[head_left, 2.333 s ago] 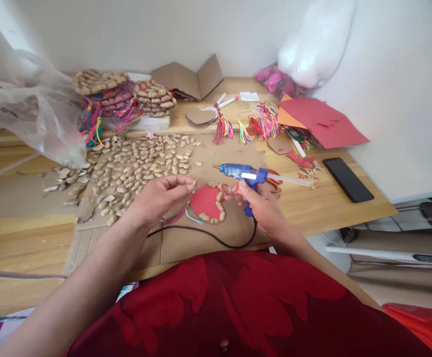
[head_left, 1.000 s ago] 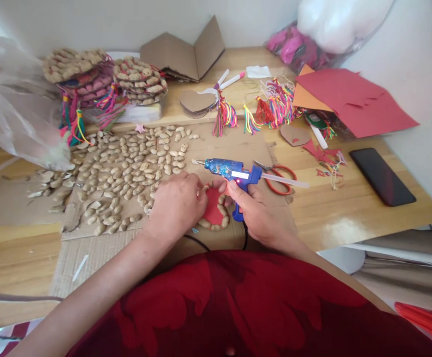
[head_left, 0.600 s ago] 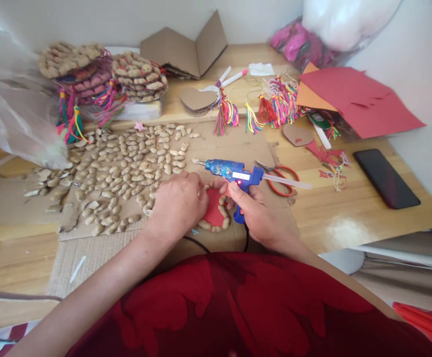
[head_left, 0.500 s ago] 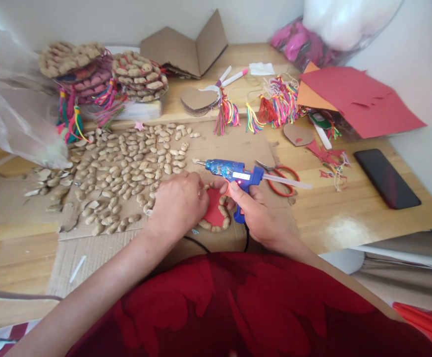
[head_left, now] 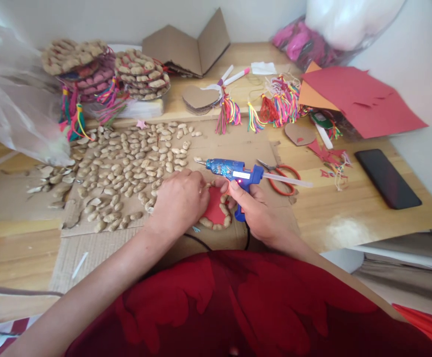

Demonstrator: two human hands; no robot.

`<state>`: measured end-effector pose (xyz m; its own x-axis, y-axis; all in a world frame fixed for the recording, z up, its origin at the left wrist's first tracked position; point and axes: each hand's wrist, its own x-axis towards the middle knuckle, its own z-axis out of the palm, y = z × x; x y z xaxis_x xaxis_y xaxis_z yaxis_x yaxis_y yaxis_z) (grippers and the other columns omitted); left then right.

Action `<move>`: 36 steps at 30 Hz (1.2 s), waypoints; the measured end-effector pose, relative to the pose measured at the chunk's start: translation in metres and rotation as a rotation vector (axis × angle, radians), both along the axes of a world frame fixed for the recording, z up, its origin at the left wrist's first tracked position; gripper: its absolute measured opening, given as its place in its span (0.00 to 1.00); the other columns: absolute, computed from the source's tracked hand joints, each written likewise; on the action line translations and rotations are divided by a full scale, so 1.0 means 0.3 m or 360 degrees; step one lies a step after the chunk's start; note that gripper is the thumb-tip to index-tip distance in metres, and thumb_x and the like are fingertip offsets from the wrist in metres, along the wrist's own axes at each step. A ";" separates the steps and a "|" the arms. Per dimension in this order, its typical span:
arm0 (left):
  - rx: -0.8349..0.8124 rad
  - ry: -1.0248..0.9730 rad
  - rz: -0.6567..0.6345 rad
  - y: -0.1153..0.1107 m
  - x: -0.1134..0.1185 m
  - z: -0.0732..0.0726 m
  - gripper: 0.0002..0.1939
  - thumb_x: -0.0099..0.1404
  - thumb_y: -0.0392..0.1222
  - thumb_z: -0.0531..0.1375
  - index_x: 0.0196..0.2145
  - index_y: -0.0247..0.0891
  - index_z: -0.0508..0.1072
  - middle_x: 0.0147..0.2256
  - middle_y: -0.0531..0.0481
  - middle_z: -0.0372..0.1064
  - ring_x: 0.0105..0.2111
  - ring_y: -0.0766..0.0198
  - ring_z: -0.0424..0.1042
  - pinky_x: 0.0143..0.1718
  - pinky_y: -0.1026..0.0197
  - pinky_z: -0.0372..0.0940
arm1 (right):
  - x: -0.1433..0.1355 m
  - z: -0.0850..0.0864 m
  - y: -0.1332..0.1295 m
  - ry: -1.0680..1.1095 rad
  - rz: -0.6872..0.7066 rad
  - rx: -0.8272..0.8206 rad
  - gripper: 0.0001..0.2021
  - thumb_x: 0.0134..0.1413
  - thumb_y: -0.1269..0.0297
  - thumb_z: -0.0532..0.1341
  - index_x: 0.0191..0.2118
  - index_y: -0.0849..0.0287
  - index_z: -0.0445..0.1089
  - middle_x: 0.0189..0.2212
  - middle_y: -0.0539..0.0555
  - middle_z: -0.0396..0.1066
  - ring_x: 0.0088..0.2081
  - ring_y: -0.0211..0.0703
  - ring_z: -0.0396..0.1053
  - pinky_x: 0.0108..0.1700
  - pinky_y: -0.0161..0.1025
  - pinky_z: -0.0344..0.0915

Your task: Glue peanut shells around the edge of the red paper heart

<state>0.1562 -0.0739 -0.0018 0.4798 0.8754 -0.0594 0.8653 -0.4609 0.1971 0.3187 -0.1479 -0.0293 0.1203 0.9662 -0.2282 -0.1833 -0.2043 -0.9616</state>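
A blue glue gun [head_left: 234, 171] with a clear glue stick at its back is held in my right hand [head_left: 255, 206], its nozzle pointing left. Beneath it lies a red piece [head_left: 215, 207] edged with peanuts. My left hand [head_left: 182, 198] is at the piece's upper left edge with its fingers curled down; what its fingertips grip, if anything, is hidden. Fingers of my right hand also reach the piece's upper edge. Many loose peanuts [head_left: 127, 166] spread over the cardboard [head_left: 234, 144] to the left.
Orange-handled scissors [head_left: 285, 181] and a black phone [head_left: 387, 178] lie to the right. Behind are stacked peanut crafts [head_left: 141, 74], colourful tassels [head_left: 281, 104], cardboard hearts [head_left: 201, 98] and red sheets [head_left: 364, 99]. A plastic bag [head_left: 19, 109] stands left; a black cord [head_left: 198, 241] runs near my lap.
The whole view has shifted very slightly. Both hands and the glue gun keep nearly the same positions over the red piece.
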 end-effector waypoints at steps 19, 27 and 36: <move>-0.0191 -0.0649 0.0060 0.031 -0.126 -0.029 0.15 0.67 0.38 0.57 0.43 0.41 0.84 0.41 0.48 0.84 0.42 0.56 0.80 0.51 0.55 0.73 | -0.006 0.084 -0.005 0.0046 0.0049 -0.0200 0.21 0.60 0.38 0.66 0.35 0.52 0.72 0.22 0.46 0.68 0.21 0.38 0.66 0.25 0.36 0.69; 0.0006 -0.0629 -0.0175 0.017 -0.130 -0.022 0.12 0.71 0.38 0.58 0.41 0.39 0.84 0.39 0.45 0.81 0.41 0.55 0.78 0.48 0.55 0.72 | -0.001 0.098 -0.006 0.0017 0.0038 -0.0238 0.18 0.62 0.42 0.66 0.35 0.52 0.72 0.24 0.47 0.70 0.22 0.38 0.67 0.26 0.38 0.68; 0.0284 -0.0664 -0.0437 0.031 -0.140 -0.090 0.19 0.76 0.38 0.53 0.44 0.43 0.86 0.33 0.44 0.75 0.36 0.55 0.70 0.42 0.53 0.67 | 0.006 0.124 -0.010 -0.0130 -0.0020 -0.0230 0.15 0.63 0.46 0.68 0.34 0.52 0.75 0.26 0.50 0.72 0.26 0.39 0.67 0.27 0.36 0.68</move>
